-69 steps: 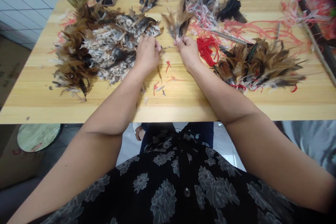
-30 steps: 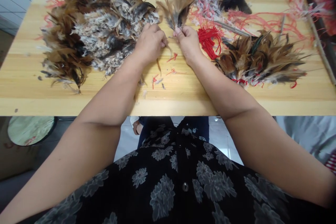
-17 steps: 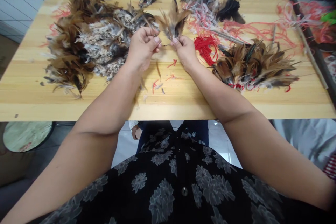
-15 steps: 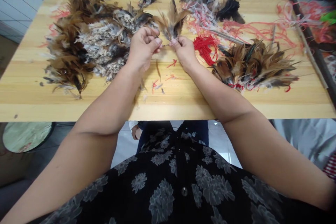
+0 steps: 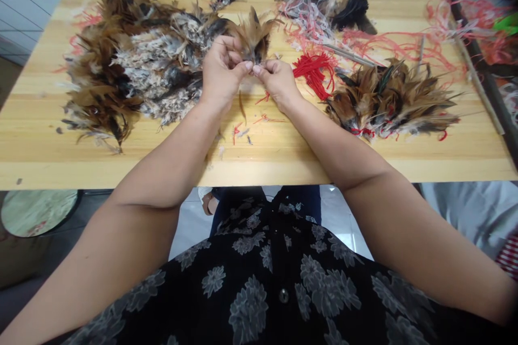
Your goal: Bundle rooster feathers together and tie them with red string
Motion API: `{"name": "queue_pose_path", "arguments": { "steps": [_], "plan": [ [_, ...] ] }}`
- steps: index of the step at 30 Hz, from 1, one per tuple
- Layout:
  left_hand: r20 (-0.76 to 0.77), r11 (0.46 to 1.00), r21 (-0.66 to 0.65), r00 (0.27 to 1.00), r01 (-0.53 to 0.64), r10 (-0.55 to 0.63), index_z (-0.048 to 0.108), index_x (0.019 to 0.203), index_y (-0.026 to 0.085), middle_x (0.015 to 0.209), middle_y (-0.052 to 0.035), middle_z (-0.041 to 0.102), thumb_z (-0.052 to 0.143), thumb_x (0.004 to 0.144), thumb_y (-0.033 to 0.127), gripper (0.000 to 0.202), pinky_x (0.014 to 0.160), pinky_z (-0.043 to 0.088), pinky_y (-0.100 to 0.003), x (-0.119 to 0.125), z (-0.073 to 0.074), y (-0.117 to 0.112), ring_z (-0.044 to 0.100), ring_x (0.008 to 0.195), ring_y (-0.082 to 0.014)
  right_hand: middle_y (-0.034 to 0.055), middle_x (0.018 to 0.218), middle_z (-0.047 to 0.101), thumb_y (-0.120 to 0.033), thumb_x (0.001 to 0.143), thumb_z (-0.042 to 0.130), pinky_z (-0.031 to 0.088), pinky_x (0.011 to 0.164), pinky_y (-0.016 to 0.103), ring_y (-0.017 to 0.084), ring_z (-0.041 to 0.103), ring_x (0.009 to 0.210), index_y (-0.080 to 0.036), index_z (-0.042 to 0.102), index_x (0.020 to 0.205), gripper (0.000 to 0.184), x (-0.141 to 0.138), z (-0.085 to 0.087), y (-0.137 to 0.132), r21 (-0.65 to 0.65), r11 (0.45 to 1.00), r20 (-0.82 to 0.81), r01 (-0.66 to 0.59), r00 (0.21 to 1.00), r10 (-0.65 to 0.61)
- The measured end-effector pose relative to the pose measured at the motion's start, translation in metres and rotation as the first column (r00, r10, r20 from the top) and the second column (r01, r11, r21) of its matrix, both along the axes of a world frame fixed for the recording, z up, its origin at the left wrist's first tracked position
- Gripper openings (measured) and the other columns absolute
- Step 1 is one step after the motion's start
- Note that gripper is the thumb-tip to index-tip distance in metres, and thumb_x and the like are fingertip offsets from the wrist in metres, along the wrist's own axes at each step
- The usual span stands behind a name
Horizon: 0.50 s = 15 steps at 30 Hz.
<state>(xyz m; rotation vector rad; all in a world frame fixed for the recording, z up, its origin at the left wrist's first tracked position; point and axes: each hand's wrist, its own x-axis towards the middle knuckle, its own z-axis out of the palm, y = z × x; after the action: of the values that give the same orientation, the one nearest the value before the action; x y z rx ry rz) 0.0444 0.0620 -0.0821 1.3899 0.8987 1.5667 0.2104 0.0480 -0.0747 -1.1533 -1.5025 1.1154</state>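
A small fan of brown feathers [image 5: 251, 38] stands up between my two hands over the wooden table [image 5: 283, 151]. My right hand [image 5: 278, 80] pinches the quill ends of this bunch. My left hand [image 5: 220, 73] meets it fingertip to fingertip at the same quill ends. A big heap of brown, white and grey feathers [image 5: 137, 59] lies just left of my left hand. A coil of red string [image 5: 311, 67] lies just right of my right hand.
Tied feather bundles [image 5: 392, 99] lie at the right. Pink and red string scraps [image 5: 364, 38] and black feathers [image 5: 354, 11] spread across the back. Short red string bits [image 5: 259, 113] lie below my hands. A dark frame [image 5: 481, 59] stands at the far right edge.
My hands have come together, and the feather bunch has shifted a little left with them. My left hand, which was beside the big heap, now touches the bunch's quill ends.
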Motion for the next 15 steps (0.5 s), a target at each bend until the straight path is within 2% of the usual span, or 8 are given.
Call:
{"name": "queue_pose_path", "arguments": {
  "steps": [4,7,11,15],
  "plan": [
    [-0.015,0.996,-0.060,0.998,-0.065,0.064,0.062,0.100,0.035,0.079,0.0040,0.065,0.121,0.076,0.038,0.064,0.081,0.055,-0.042,0.004,0.017,-0.020,0.061,0.083,-0.0250,0.0017,0.094,0.079,-0.054,0.109,0.086,0.063,0.120,0.040,0.020,0.079,0.109,-0.017,0.076,0.094,0.042,0.001,-0.011,0.009,0.037,0.996,-0.038,-0.079,0.996,0.081],
    [0.004,0.985,-0.171,1.000,-0.011,0.012,0.063,0.102,0.032,0.076,0.0057,0.063,0.114,0.086,0.018,0.056,0.077,0.056,-0.033,0.004,0.024,-0.029,0.067,0.084,-0.0211,0.0001,0.092,0.074,-0.045,0.112,0.084,0.061,0.121,0.040,0.019,0.076,0.107,-0.016,0.074,0.093,0.037,0.001,-0.014,0.012,0.056,0.995,-0.023,-0.088,0.996,0.089],
    [0.074,0.957,-0.271,0.993,0.104,-0.087,0.066,0.088,0.023,0.074,0.0031,0.068,0.113,0.088,0.015,0.048,0.062,0.047,-0.026,0.000,0.023,-0.028,0.068,0.072,-0.0168,-0.0028,0.085,0.065,-0.028,0.121,0.068,0.060,0.111,0.035,0.014,0.064,0.090,-0.015,0.072,0.092,0.032,-0.001,-0.006,0.005,0.009,0.994,0.002,-0.107,0.994,0.106],
    [0.113,0.946,-0.270,0.982,0.178,-0.152,0.066,0.073,0.018,0.072,0.0010,0.070,0.111,0.095,0.013,0.050,0.062,0.051,-0.022,-0.005,0.024,-0.031,0.065,0.064,-0.0129,-0.0032,0.082,0.065,-0.027,0.121,0.070,0.055,0.095,0.028,0.011,0.055,0.081,-0.017,0.067,0.086,0.036,0.000,0.006,-0.007,-0.044,0.979,-0.083,-0.201,0.977,0.197]
  ]
}}
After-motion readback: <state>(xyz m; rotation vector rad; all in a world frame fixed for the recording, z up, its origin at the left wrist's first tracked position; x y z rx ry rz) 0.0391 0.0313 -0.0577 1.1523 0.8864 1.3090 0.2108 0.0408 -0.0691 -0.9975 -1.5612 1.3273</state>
